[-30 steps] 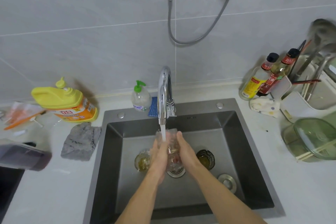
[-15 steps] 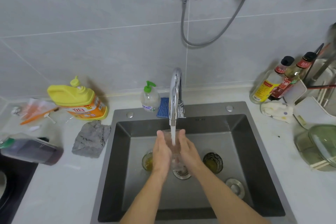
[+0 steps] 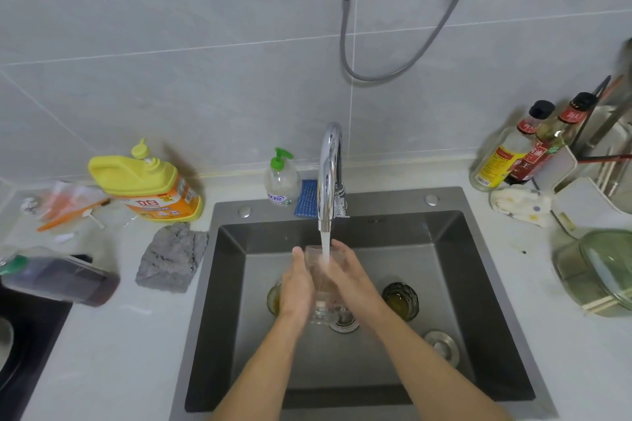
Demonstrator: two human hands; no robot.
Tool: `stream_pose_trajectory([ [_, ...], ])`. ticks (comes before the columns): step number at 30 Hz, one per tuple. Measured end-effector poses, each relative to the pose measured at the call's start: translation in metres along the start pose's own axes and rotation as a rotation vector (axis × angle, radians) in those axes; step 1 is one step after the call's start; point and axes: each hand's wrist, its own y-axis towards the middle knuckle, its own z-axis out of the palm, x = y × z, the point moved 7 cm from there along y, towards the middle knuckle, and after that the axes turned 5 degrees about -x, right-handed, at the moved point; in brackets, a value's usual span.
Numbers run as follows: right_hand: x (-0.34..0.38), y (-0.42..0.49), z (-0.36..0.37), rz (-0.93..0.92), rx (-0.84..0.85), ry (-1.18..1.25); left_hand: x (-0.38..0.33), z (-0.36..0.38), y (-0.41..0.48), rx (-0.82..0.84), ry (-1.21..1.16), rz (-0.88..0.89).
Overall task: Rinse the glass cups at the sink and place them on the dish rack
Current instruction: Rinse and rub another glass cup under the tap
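A clear glass cup (image 3: 321, 287) stands upright under the running chrome faucet (image 3: 330, 174), and water streams into it. My left hand (image 3: 297, 287) and my right hand (image 3: 352, 278) hold the cup between them, one on each side, over the dark sink (image 3: 455, 284). Two more glass cups with yellowish liquid stand on the sink floor: one (image 3: 273, 299) partly hidden behind my left hand, the other (image 3: 400, 301) to the right of my right wrist. The dish rack (image 3: 591, 181) sits at the far right on the counter.
A yellow detergent bottle (image 3: 147, 188), a grey cloth (image 3: 171, 256) and a lying dark bottle (image 3: 58, 278) are left of the sink. A soap pump (image 3: 282, 181) and blue sponge (image 3: 306, 198) stand behind it. Sauce bottles (image 3: 523, 150), a rag (image 3: 519, 207) and a green glass lid (image 3: 602, 270) are at right.
The view has shifted a little left, so everything sits further right in frame. Both hands stay around the cup under the stream, and it is held slightly higher.
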Motion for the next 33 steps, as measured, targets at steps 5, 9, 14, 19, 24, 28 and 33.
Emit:
stream_pose_trajectory([
  [5,-0.004,0.007,-0.003,0.038,-0.107,0.082,-0.009,0.008,-0.024,-0.047,0.036,0.097],
  [9,0.002,0.0,-0.001,0.025,-0.258,0.047,-0.014,0.005,-0.038,-0.228,0.05,0.183],
  [14,0.0,-0.009,0.011,-0.055,-0.264,-0.015,-0.009,-0.007,-0.031,-0.294,0.033,0.054],
  [19,0.015,0.0,-0.018,-0.176,-0.167,-0.319,0.017,-0.005,-0.008,-0.078,-0.264,-0.21],
  [24,0.024,0.002,-0.04,-0.153,-0.253,-0.488,0.015,-0.003,-0.009,-0.031,-0.446,-0.252],
  [28,0.01,0.0,-0.035,0.044,-0.296,-0.468,0.01,0.009,-0.012,-0.013,-0.59,-0.226],
  [33,0.01,-0.008,-0.016,0.093,-0.127,-0.313,0.015,0.012,-0.011,0.076,-0.732,-0.298],
])
